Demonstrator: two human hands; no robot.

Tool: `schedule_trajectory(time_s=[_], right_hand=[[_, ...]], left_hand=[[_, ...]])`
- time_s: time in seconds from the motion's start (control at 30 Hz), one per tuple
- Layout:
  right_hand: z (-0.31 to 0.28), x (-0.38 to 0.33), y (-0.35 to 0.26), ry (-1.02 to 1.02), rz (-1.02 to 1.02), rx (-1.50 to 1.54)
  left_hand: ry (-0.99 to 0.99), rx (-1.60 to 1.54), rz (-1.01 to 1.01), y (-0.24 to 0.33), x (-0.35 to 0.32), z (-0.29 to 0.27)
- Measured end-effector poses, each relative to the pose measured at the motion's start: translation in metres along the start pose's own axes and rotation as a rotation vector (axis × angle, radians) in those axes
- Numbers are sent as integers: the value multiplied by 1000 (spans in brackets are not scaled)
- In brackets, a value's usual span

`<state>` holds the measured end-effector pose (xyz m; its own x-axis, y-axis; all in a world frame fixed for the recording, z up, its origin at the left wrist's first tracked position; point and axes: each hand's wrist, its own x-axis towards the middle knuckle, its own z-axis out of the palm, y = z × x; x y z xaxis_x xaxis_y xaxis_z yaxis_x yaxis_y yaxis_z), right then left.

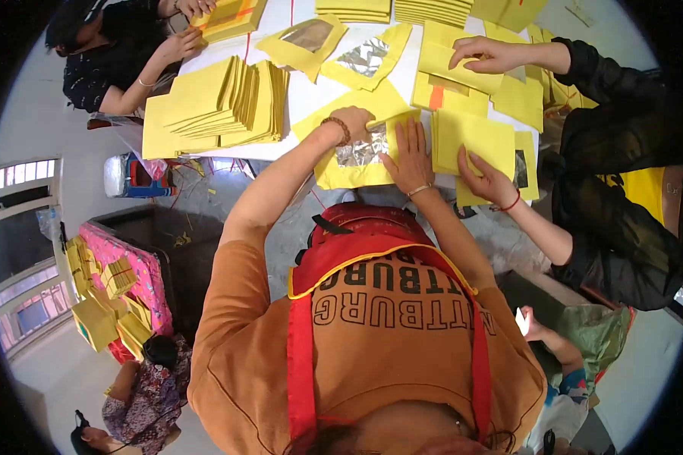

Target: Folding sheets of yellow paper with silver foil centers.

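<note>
Fingers [410, 135] of right hand [413, 165] lie extended, gripping nothing, flat on yellow sheet with silver foil patch [362, 154], center of frame, on white counter [302, 91]. Left hand [352, 123], beaded bracelet at wrist, rests on same sheet, fingers curled; cannot tell whether they pinch it. Stack of yellow folders [205, 106], upper left. Co-worker's hand [487, 182], right of center, touches yellow pile [474, 140].
</note>
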<state>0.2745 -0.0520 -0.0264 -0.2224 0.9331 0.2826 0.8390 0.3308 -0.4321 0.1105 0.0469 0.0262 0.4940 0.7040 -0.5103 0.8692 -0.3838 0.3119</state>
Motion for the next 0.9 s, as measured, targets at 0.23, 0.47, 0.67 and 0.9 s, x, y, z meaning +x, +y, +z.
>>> schedule_trajectory(time_s=[0.23, 0.47, 0.67, 0.9], right_hand=[[-18, 4, -11, -169, 60, -122], [-15, 2, 1, 53, 19, -9], [-18, 1, 0, 146, 74, 167], [-7, -1, -7, -6, 99, -205]], left_hand=[[180, -91, 117, -1, -15, 9], [208, -303, 218, -33, -22, 7], [451, -468, 102, -82, -40, -83], [449, -522, -87, -111, 27, -143]])
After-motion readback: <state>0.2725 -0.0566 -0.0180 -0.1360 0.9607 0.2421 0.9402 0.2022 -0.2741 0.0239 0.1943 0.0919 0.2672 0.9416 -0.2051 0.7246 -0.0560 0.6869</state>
